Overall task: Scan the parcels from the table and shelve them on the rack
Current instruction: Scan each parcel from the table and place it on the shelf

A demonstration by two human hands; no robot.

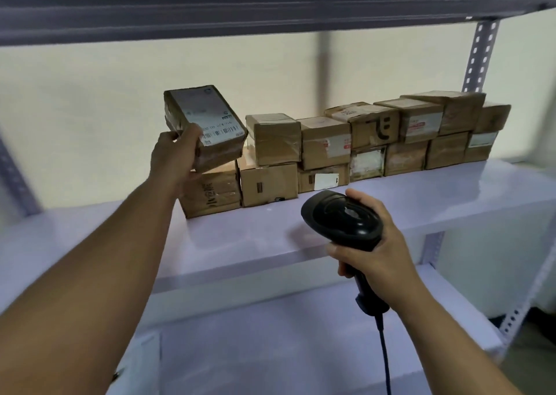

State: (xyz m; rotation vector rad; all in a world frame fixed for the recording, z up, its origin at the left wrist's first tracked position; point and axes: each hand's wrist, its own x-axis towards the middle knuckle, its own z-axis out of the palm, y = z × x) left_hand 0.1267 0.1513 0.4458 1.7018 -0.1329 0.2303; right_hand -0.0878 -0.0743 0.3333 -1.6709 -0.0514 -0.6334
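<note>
While the parcel (207, 121), its label and barcode facing up, is tilted above the leftmost box at the left end of the stacked boxes (376, 142), the left hand (174, 157) grips its lower corner with fingers curled around it. Those boxes stand 2 high along the back of the rack's shelf (270, 238). Nearer, the right hand (376, 253) has its fingers wrapped round the handle of a black scanner (343, 217), its cable (383, 349) hanging down.

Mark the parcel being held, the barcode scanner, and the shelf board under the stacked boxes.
held parcel (207, 112): head view, on its white shipping label.
barcode scanner (343, 215): head view, on top of its black head.
shelf board (421, 194): head view, on its bare front surface.
</note>
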